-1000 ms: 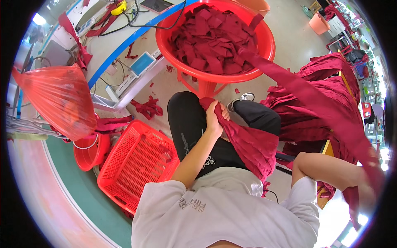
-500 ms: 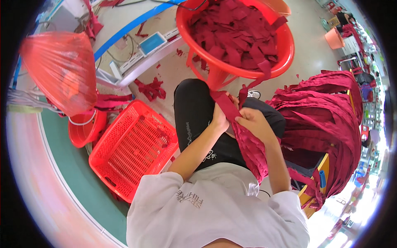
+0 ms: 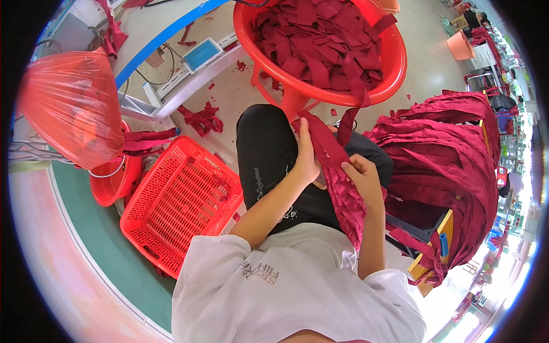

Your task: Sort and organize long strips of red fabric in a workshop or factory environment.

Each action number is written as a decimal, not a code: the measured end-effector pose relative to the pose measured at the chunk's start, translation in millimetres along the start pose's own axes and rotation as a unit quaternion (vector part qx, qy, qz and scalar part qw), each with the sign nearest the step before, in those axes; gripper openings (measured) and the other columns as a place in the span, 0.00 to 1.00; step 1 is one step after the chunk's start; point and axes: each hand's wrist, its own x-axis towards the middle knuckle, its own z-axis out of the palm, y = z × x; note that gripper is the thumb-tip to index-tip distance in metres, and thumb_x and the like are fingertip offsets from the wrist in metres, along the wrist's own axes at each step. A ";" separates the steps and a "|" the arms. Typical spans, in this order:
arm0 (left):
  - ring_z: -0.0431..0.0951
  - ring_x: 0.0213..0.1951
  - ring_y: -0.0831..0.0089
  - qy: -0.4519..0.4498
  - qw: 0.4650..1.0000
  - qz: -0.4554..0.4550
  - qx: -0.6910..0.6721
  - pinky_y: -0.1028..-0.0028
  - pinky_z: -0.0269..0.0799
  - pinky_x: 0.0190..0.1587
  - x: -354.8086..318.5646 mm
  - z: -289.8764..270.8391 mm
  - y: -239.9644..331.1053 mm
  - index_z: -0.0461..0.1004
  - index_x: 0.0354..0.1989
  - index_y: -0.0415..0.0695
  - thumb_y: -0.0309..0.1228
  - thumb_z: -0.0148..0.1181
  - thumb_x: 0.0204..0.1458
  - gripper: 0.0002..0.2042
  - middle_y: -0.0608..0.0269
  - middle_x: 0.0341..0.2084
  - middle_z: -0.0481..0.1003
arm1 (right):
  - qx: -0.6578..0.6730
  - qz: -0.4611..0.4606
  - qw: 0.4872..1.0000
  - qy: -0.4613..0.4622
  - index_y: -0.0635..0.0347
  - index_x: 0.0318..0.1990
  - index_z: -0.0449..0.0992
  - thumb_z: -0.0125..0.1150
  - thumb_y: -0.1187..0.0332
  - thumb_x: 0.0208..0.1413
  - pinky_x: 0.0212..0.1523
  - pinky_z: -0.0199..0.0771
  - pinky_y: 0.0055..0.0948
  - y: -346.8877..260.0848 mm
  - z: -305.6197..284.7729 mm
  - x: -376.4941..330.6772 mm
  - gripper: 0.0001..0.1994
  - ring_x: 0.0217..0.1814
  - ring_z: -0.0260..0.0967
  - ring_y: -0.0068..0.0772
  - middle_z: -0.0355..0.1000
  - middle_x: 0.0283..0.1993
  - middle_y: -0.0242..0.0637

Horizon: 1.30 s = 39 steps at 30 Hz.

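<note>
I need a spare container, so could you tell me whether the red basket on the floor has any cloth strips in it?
No, the red basket shows only its bare slotted bottom, while the cloth strips fill the round tub.

Left hand (image 3: 307, 160) fingers hidden behind the dark red fabric strip (image 3: 337, 171). Red tub (image 3: 394, 63) cut off at top edge. Distant workstations at right too small to resolve.

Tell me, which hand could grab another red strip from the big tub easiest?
Probably the left hand. It grips the top of the bundle of red strips, closest to the orange tub. The right hand holds the bundle lower, nearer the lap.
</note>
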 end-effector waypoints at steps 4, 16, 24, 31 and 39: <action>0.74 0.31 0.72 -0.020 0.999 -0.002 0.036 0.71 0.70 0.38 8.0 -17.8 -7.9 0.74 0.35 0.42 0.51 0.47 0.61 0.22 0.64 0.26 0.73 | -0.072 -0.040 0.996 -0.019 0.64 0.27 0.69 0.60 0.72 0.57 0.23 0.52 0.18 0.6 -11.7 5.9 0.09 0.23 0.53 0.09 0.61 0.20 0.21; 0.75 0.33 0.59 -0.090 0.994 -0.008 -0.063 0.65 0.70 0.42 4.7 -7.5 1.2 0.67 0.26 0.43 0.44 0.38 0.63 0.20 0.62 0.19 0.67 | -0.300 0.000 0.954 -0.008 0.67 0.33 0.72 0.65 0.63 0.50 0.28 0.68 0.40 31.3 -39.9 -42.0 0.14 0.25 0.72 0.48 0.69 0.23 0.54; 0.57 0.17 0.75 -0.148 0.976 -0.074 -0.144 0.73 0.57 0.27 17.3 -19.2 -4.8 0.59 0.19 0.48 0.43 0.42 0.61 0.18 0.70 0.12 0.55 | -0.553 -0.031 0.758 0.345 0.60 0.30 0.73 0.60 0.73 0.45 0.36 0.65 0.44 146.1 -74.0 -174.3 0.04 0.34 0.67 0.49 0.69 0.27 0.43; 0.57 0.17 0.76 -0.133 0.979 -0.055 -0.146 0.74 0.55 0.26 25.5 -24.0 7.4 0.59 0.20 0.48 0.41 0.44 0.59 0.16 0.71 0.12 0.55 | -0.464 0.444 0.612 0.462 0.58 0.42 0.78 0.63 0.64 0.51 0.37 0.72 0.51 283.0 -98.8 -377.4 0.12 0.39 0.75 0.55 0.78 0.37 0.47; 0.59 0.22 0.73 -0.105 0.992 -0.017 -0.071 0.73 0.57 0.28 12.8 -5.5 13.0 0.58 0.21 0.48 0.41 0.41 0.61 0.16 0.69 0.14 0.57 | -0.348 0.541 0.665 0.379 0.62 0.29 0.78 0.58 0.67 0.48 0.30 0.69 0.41 382.1 -81.4 -450.4 0.08 0.28 0.71 0.39 0.73 0.23 0.43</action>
